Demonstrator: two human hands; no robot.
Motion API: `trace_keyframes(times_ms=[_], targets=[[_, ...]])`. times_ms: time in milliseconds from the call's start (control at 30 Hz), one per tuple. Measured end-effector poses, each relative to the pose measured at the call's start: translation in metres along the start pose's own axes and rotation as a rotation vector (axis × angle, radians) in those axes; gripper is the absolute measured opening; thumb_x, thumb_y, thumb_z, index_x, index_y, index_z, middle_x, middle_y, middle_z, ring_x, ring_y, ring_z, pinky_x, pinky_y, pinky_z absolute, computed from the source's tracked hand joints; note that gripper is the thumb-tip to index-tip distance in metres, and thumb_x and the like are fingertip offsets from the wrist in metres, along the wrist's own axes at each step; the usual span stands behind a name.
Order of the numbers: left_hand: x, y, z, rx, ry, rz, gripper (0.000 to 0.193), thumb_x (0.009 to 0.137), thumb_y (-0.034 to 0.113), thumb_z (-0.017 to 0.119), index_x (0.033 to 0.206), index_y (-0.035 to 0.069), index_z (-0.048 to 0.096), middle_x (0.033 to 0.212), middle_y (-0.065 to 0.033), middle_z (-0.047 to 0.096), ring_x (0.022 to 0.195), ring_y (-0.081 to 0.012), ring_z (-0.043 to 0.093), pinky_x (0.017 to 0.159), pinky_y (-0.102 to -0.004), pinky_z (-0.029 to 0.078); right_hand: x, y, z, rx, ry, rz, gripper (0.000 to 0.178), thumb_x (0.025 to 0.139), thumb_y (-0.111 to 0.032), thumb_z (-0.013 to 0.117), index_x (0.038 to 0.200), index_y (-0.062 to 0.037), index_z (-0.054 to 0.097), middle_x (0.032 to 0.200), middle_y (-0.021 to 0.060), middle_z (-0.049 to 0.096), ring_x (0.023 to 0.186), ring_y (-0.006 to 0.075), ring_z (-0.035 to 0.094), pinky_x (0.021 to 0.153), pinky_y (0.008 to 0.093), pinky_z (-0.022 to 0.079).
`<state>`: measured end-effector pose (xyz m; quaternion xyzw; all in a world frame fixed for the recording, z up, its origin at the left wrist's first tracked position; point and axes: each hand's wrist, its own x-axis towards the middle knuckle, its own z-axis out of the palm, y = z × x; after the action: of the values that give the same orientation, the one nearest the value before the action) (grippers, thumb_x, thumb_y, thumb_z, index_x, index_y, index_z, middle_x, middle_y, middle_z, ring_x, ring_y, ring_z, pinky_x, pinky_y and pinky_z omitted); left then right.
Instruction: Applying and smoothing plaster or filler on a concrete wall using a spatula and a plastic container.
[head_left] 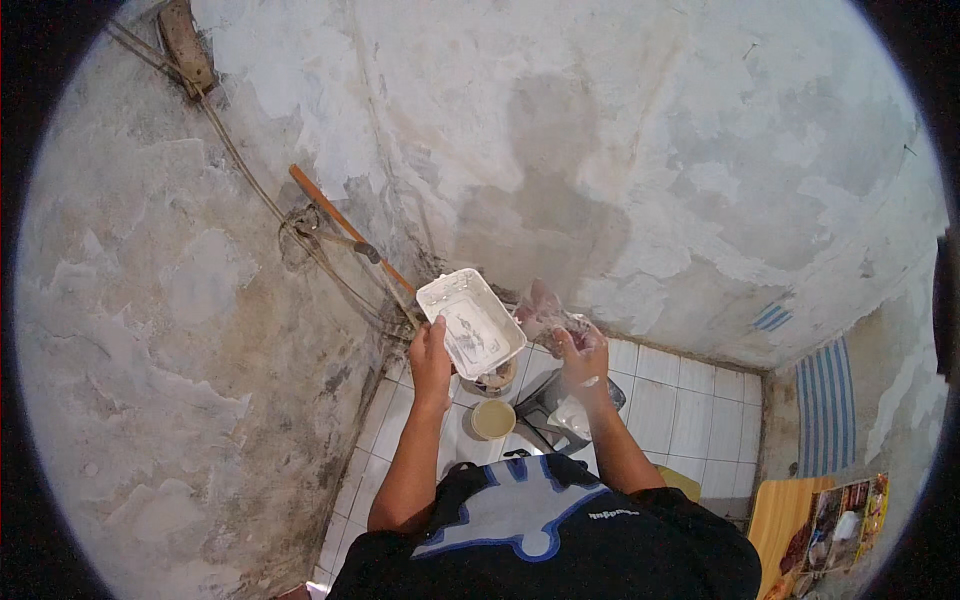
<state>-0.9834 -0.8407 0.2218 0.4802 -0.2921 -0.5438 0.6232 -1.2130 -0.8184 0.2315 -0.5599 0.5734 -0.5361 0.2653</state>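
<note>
My left hand (431, 360) grips the near left side of a white rectangular plastic tub (478, 325), thumb over its rim. The tub is tilted so its inside shows, smeared with whitish residue and a few dark streaks. To the right of it, my right hand (584, 360) is closed around a crumpled, partly see-through plastic bag (543, 310) with pinkish patches. The bag is blurred, and its contents cannot be made out. White smears show on my right wrist.
On the white-tiled floor stand a small bucket (493, 420) of cloudy liquid and a dark grey plastic stool (545, 408) bearing something white. Patchy plastered walls meet in the corner ahead. Rope (235, 150) and an orange pole (335, 213) are at left; a wooden board (778, 515) is at lower right.
</note>
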Motion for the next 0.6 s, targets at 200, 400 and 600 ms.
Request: trace_keyframes(times_ms=[200,400,600], targets=[[-0.011,0.011,0.005,0.093,-0.031,-0.037,0.038,0.097,0.03,0.055,0.116,-0.003,0.057,0.097,-0.01,0.066,0.078,-0.0144,0.068,0.06,-0.0281,0.056,-0.011,-0.004,0.008,-0.073,0.004,-0.058,0.033,0.089,-0.03,0.064,0.1,0.0011,0.068,0.089,0.0207,0.069,0.081,0.0367,0.065,0.076,0.0433,0.048],[-0.021,0.016,0.005,0.18,-0.069,-0.043,0.037,0.097,0.029,0.057,0.115,-0.003,0.058,0.096,-0.0102,0.067,0.075,-0.0149,0.068,0.059,-0.0283,0.056,-0.014,0.011,0.017,-0.176,0.054,-0.114,0.032,0.09,-0.028,0.063,0.103,0.0013,0.068,0.093,0.0216,0.069,0.086,0.0368,0.066,0.08,0.0431,0.049],[-0.025,0.012,-0.002,0.189,-0.126,-0.032,0.035,0.097,0.028,0.057,0.114,-0.003,0.059,0.096,-0.01,0.067,0.077,-0.0148,0.069,0.061,-0.0279,0.057,-0.012,-0.001,0.022,-0.068,-0.069,-0.046,0.034,0.091,-0.026,0.062,0.104,0.0041,0.067,0.097,0.0215,0.069,0.093,0.0384,0.065,0.089,0.0439,0.046]])
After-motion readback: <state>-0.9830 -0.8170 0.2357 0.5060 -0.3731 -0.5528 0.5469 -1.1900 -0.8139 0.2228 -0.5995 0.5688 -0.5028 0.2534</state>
